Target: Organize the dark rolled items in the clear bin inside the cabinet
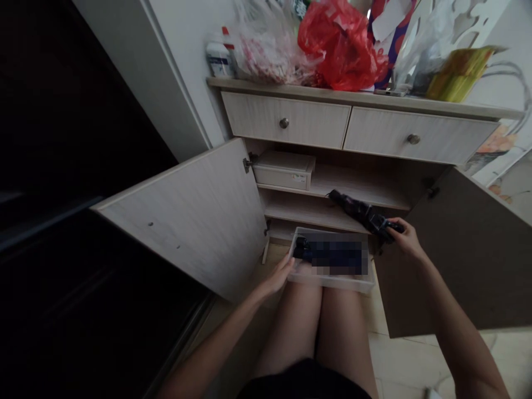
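- Bare knees (316,321) of the person are nearest, at bottom middle, w/ black shorts below them.
- L hand (277,277): open, fingers loose and flat against the left end of the white bin (332,282). It only touches and holds nothing.
- The white bin sits just beyond the knees, in front of the open cabinet. Dark items are inside, blurred, so I cannot tell what.
- R hand (405,239): closed around the near end of a dark long thing (357,209), maybe a folded umbrella, not sure.
- Its long axis runs from the R hand up and to the left, past the bin's back-right corner. The far end points into the cabinet at shelf level; if it rests there I cannot tell. The L hand is well apart from it, on the bin's other side.
- Farther: a flat white box (285,169) on the upper shelf, two drawers (286,119), then a red bag (341,44) on top.
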Available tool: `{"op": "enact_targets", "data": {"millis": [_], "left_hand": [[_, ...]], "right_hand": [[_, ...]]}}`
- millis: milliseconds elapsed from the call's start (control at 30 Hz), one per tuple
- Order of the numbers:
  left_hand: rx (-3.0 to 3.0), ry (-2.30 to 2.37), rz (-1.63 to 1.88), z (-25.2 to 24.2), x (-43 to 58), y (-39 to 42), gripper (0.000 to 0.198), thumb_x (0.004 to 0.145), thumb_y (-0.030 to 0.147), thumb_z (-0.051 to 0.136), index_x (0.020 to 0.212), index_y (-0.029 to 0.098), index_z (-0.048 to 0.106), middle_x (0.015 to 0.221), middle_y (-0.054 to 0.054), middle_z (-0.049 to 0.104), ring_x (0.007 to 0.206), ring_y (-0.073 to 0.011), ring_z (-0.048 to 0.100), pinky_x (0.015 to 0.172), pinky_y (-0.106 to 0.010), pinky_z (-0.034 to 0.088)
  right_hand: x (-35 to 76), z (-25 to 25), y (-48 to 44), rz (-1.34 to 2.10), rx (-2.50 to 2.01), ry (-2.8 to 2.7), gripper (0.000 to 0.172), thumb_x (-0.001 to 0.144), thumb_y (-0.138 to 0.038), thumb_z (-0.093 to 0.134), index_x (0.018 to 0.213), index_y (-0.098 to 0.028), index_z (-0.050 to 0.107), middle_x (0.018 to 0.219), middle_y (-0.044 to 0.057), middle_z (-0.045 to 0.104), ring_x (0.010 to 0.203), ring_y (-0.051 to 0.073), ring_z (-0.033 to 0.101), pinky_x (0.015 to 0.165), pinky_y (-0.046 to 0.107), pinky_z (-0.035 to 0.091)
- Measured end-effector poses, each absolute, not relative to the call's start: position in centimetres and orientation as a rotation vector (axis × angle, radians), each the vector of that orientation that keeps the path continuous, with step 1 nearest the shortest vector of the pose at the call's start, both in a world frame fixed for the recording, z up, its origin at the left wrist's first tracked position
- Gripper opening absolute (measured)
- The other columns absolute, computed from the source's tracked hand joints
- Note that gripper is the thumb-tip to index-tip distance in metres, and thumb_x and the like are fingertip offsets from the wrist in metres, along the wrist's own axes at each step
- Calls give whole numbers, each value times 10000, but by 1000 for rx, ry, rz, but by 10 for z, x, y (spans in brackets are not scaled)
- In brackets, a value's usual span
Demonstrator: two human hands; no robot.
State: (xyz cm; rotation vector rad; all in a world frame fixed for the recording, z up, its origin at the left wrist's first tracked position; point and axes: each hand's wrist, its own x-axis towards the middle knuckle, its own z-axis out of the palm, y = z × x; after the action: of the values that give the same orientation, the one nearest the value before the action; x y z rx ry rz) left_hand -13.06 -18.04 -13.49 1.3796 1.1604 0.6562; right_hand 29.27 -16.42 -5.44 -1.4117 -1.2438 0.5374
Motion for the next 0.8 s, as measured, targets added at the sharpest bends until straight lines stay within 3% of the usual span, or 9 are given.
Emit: {"op": "enact_targets", "data": {"millis": [67,133,200,267,500,700,800], "left_hand": [[1390,1167,678,-134,-129,-182,1026,765,869,401,1565,234,303,1594,-105,357,1214,-343,598,1106,-501,385],[1432,1156,707,-131,-128,-184,1027,767,871,387,1558,219,324,1612,-96,314,1387,-359,445,1153,-491,334],[1489,1152,710,-128,-127,-185,1020,779,865,374,1549,195,344,1620,-84,285,1502,-326,248,1212,-453,241],[1527,1173,694,-125,-126,-187,1013,795,857,344,1549,181,342,1623,-74,271,1528,-286,153,1241,-412,163],[1559,1194,672,-119,-124,-190,1055,781,882,291,1557,167,315,1632,-78,225,1529,-256,143,1251,-383,123],[1505,1140,711,-120,-128,-189,1091,737,909,353,1547,178,341,1625,-99,261,1523,-273,175,1252,-397,108],[1511,1137,713,-121,-128,-188,1109,735,913,349,1553,164,324,1628,-111,247,1523,-280,171,1252,-398,101]], "right_hand": [[277,-53,-189,673,-1375,-1319,362,629,-481,739,817,-181,664,780,44,685,692,176,609,645,291,500],[261,-51,-209,777,-1358,-1406,316,651,-445,726,820,-184,670,810,47,699,716,179,620,658,287,501],[247,-50,-222,848,-1340,-1527,260,690,-401,700,834,-186,675,846,50,706,765,192,638,702,299,511],[235,-52,-230,879,-1320,-1657,199,727,-353,664,838,-189,677,862,49,707,814,202,648,758,314,513],[215,-66,-225,771,-1289,-1936,206,684,-226,575,851,-196,692,885,47,727,866,214,660,820,318,491],[214,-78,-222,682,-1466,-2045,243,682,-203,548,855,-219,718,811,33,731,735,212,667,720,302,487],[213,-84,-220,645,-1529,-2091,255,680,-160,556,857,-230,726,844,40,741,779,225,682,751,306,498]]}}
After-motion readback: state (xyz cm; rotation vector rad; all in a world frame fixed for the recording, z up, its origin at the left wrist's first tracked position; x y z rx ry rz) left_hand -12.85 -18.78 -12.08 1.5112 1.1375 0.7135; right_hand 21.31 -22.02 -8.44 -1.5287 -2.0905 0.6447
